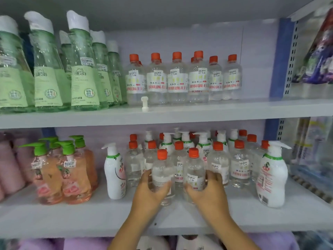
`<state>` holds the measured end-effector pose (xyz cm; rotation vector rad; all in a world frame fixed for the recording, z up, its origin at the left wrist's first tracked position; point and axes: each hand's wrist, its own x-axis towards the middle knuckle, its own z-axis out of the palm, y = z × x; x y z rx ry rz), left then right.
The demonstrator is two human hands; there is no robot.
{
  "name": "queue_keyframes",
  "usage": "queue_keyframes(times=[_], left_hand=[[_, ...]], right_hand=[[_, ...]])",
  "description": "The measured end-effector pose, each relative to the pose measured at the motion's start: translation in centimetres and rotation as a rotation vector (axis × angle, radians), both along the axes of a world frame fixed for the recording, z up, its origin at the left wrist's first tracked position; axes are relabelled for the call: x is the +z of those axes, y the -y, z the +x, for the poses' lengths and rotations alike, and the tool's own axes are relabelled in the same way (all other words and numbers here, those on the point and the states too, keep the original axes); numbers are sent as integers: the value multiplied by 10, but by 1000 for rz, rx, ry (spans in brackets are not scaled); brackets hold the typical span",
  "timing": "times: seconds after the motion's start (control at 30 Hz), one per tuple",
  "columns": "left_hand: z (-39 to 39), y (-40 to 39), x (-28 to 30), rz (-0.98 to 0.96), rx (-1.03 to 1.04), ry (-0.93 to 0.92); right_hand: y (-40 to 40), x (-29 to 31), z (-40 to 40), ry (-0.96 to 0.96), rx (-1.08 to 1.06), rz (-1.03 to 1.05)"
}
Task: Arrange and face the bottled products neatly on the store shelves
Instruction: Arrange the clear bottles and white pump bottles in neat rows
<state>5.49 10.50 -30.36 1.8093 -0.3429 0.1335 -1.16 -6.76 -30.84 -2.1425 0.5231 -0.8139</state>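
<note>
Orange-capped clear bottles: left hand [149,193] wraps one bottle [162,175], right hand [210,191] the neighbouring bottle [194,173]. Turn both labels forward, then align them on the lower shelf [72,219].

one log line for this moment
phase: facing | left hand: grips clear bottle | right hand: grips second clear bottle | lower shelf

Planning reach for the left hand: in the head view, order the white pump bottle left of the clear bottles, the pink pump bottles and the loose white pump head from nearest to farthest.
From the left hand:
1. White pump bottle, just left, same shelf.
2. Pink pump bottles, farther left.
3. Loose white pump head, shelf above.
</note>
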Motion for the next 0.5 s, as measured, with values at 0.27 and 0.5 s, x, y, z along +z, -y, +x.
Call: queue_keyframes(times=[0.27,0.5], left_hand=[[-4,-7,-1,51,-19,4],[-53,-13,22,23,-143,32]], right_hand=[[-19,16,-18,-22,144,235],[-15,38,-84,-3,167,274]])
